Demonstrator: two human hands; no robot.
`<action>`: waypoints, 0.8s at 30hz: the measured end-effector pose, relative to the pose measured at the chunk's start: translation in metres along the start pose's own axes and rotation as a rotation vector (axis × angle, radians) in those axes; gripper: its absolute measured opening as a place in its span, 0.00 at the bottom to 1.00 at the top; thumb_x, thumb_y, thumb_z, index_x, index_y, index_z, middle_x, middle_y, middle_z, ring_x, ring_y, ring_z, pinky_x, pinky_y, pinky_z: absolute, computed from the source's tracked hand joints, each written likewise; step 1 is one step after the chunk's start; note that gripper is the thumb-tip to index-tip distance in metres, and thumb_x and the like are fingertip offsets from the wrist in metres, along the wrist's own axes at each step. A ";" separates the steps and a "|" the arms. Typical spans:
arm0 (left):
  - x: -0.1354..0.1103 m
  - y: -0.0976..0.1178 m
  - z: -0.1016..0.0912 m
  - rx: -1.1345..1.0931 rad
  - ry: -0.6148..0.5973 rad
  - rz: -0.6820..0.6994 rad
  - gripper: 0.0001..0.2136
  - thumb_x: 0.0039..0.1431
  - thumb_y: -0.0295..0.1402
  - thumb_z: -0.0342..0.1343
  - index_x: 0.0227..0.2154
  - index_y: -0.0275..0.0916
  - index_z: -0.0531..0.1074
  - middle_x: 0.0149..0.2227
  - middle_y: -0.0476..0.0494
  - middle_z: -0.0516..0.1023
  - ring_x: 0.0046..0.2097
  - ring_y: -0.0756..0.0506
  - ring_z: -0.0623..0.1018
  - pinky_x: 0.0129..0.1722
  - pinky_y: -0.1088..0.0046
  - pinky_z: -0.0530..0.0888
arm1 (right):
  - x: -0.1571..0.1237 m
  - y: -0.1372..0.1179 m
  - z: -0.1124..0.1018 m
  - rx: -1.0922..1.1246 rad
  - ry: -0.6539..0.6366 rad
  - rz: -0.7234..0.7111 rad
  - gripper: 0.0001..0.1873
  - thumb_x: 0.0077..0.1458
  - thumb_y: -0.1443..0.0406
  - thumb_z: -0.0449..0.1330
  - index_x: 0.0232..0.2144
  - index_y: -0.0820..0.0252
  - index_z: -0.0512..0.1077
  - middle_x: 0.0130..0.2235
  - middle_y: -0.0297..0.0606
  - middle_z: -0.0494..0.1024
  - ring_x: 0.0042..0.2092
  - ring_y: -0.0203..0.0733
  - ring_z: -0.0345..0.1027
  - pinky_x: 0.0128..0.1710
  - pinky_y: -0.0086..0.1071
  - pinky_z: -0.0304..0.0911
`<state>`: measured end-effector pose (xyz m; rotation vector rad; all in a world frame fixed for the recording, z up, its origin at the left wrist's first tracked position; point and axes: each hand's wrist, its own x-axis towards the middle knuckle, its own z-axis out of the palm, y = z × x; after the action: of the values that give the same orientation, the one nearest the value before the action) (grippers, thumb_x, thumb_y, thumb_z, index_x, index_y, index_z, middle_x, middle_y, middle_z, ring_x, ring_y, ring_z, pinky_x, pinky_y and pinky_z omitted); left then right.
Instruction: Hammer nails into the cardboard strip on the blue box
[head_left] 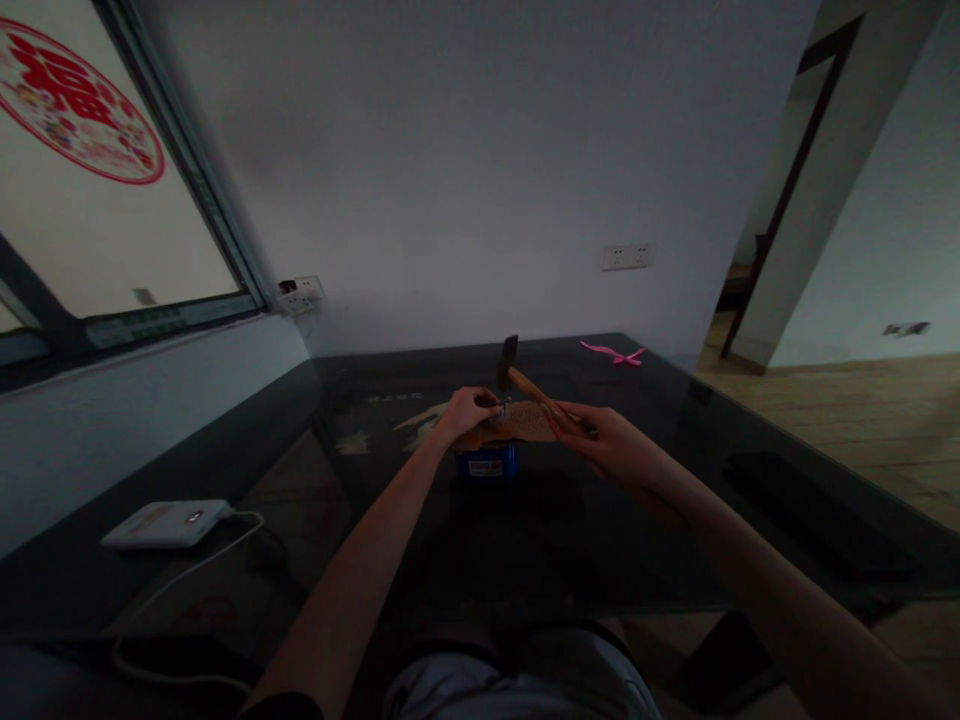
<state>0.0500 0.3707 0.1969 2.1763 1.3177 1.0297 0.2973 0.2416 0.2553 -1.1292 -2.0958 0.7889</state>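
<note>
My right hand point(600, 435) is closed round the wooden handle of a hammer point(536, 393). The hammer's dark head point(507, 362) stands upright just above my left fingertips. My left hand point(469, 410) pinches a thin metal nail-like piece point(505, 408), too small and dim to make out fully. Under both hands lies a flat brown piece point(531, 422) dotted with many small marks or holes, its pale end reaching out to the left behind my left hand. It rests on a blue tin point(487, 462) with a white label, on the dark table.
At the left of the dark glossy table point(420, 560) lies a white power bank point(169, 523) with a white cable point(187, 572). A pink ribbon point(615, 352) is at the back right. A dark flat object point(814, 510) lies at the right edge. The wall point(465, 200) borders the far side.
</note>
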 end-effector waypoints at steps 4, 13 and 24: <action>-0.001 0.000 0.002 0.002 0.011 -0.003 0.08 0.48 0.31 0.60 0.31 0.33 0.77 0.31 0.43 0.80 0.33 0.46 0.77 0.34 0.73 0.72 | -0.001 0.001 -0.001 -0.042 0.004 -0.042 0.26 0.51 0.67 0.54 0.54 0.62 0.66 0.36 0.39 0.75 0.28 0.35 0.65 0.26 0.27 0.60; -0.003 0.000 0.002 0.012 0.015 -0.016 0.08 0.49 0.32 0.59 0.31 0.34 0.77 0.32 0.42 0.80 0.34 0.45 0.77 0.36 0.71 0.72 | -0.002 -0.004 0.003 -0.054 -0.019 0.004 0.29 0.51 0.68 0.54 0.57 0.62 0.63 0.38 0.41 0.75 0.20 0.29 0.60 0.20 0.25 0.57; -0.001 -0.003 0.003 0.041 0.014 0.008 0.08 0.49 0.32 0.59 0.32 0.34 0.77 0.33 0.42 0.80 0.34 0.45 0.78 0.36 0.72 0.73 | -0.001 -0.001 0.001 -0.023 -0.020 0.004 0.28 0.51 0.68 0.55 0.56 0.62 0.64 0.31 0.36 0.74 0.17 0.27 0.57 0.16 0.24 0.56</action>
<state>0.0503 0.3711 0.1920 2.2099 1.3481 1.0313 0.2964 0.2402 0.2547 -1.1426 -2.1246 0.7822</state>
